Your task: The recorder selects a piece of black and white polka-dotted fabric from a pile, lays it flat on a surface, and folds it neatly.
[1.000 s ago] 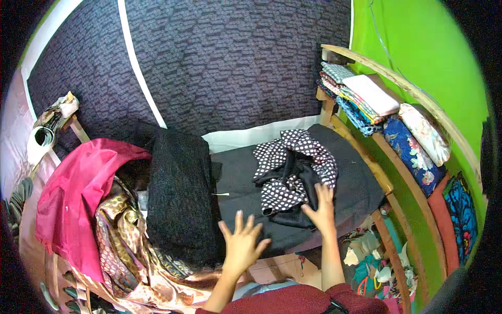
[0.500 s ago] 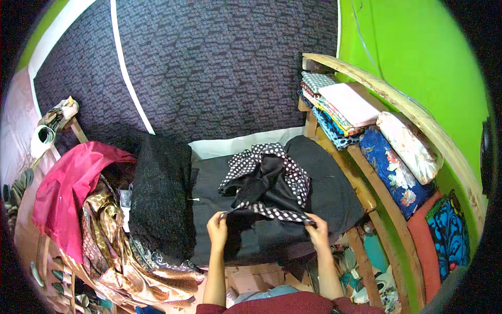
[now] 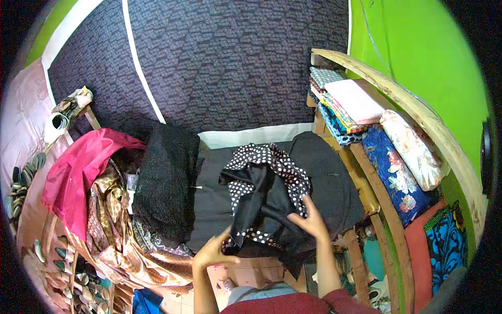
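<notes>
A black garment with white polka dots (image 3: 293, 180) lies crumpled on a dark cloth surface (image 3: 209, 220), its plain black side showing in the middle. My left hand (image 3: 215, 253) is at the garment's near left corner, thumb and fingers apart, with no cloth gripped. Over on the right, my right hand (image 3: 311, 221) is spread beside the dotted edge, its fingertips close to the fabric. Whether those fingertips touch the cloth I cannot tell.
Left of the garment lies folded black lacy fabric (image 3: 164, 188), then a pink cloth (image 3: 78, 178) and gold satin (image 3: 112, 209). A wooden rack on the right carries folded fabrics (image 3: 353, 102) and a blue floral bundle (image 3: 395, 172). Shoes (image 3: 86, 293) fill the lower left.
Both hands have let go of the garment's dotted near edge and opened. The left hand has dropped lower; the right has risen slightly. The garment's near edge now hangs lower.
</notes>
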Demonstrator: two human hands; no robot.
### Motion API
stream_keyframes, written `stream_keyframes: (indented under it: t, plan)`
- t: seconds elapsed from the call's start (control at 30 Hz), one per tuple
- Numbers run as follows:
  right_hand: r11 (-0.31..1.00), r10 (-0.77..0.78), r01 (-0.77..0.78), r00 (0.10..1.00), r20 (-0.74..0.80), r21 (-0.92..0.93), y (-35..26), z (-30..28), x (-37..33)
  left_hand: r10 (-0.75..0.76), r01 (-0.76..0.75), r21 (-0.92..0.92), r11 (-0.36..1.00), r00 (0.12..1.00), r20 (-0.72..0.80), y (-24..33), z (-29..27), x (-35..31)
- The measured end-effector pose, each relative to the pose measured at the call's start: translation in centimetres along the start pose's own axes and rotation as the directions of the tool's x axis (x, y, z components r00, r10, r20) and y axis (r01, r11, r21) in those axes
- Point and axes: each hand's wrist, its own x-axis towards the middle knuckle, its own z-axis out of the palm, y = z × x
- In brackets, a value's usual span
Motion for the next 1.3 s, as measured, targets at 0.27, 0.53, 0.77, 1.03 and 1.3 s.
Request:
stream_keyframes:
  t: [0.27, 0.53, 0.77, 1.03, 1.3]
  plan:
    - [0.936, 0.306, -0.274, 0.944, -0.126, 0.219, 3.4, 2.5, -1.3, 0.061, -0.035, 0.057, 0.998, 0.832, -0.552, -1.1, 5.6, 6.1]
    - [0.670, 0.401, 0.009, 0.837, -0.372, 0.743, 0.5, -4.1, -6.9, -0.191, -0.341, -0.408, 0.847, 0.522, -0.831, -7.5, 1.4, -1.2]
    - [0.886, 0.204, 0.014, 0.885, -0.418, 0.463, -3.5, 0.5, -14.5, -0.212, -0.357, -0.551, 0.754, 0.662, -0.719, -5.9, 0.1, -10.8]
    - [0.967, -0.103, 0.144, 0.976, -0.194, 0.211, -8.7, 5.8, -23.3, 0.125, -0.190, -0.128, 0.974, 0.909, -0.398, -8.2, 3.3, -13.8]
    - [0.914, 0.213, -0.029, 0.884, -0.416, 0.406, -12.1, 3.0, -29.1, -0.052, -0.332, -0.502, 0.799, 0.793, -0.608, -6.4, 1.3, -21.9]
